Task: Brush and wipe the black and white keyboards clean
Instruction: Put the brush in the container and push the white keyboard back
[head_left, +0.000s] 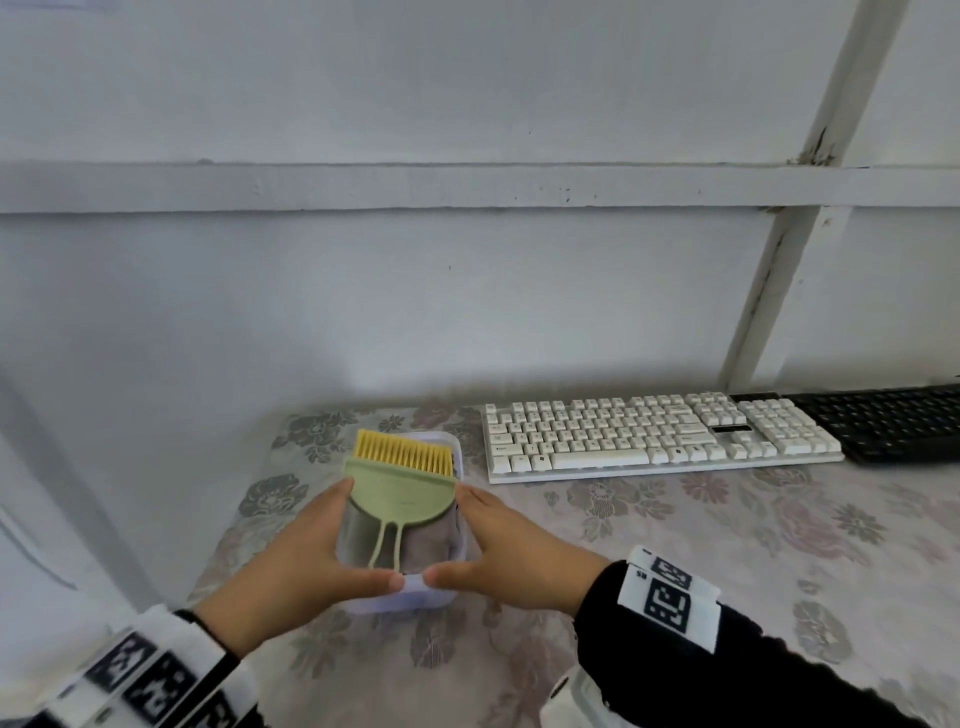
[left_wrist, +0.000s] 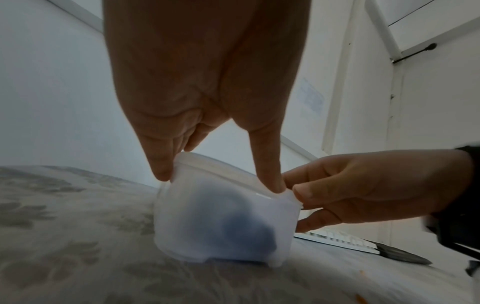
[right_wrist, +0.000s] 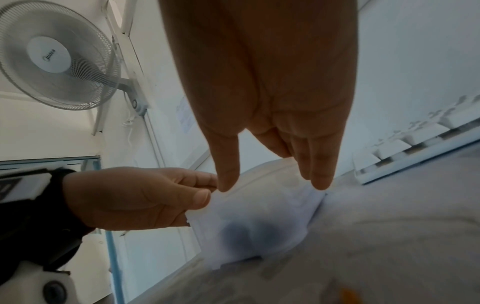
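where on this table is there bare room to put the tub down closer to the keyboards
Free cloth lies in front of the white keyboard, between it and the right hand, stretching right below the black keyboard. The back strip by the wall is crowded: the two keyboards sit close side by side. The tub, with the brush on it, fills the left.

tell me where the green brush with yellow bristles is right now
In the head view, the green brush with yellow bristles lies on top of the translucent plastic box, left of the white keyboard, between both hands.

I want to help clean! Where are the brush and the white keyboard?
brush (head_left: 402, 486): head view, on its green body.
white keyboard (head_left: 654, 434): head view, on the middle keys.
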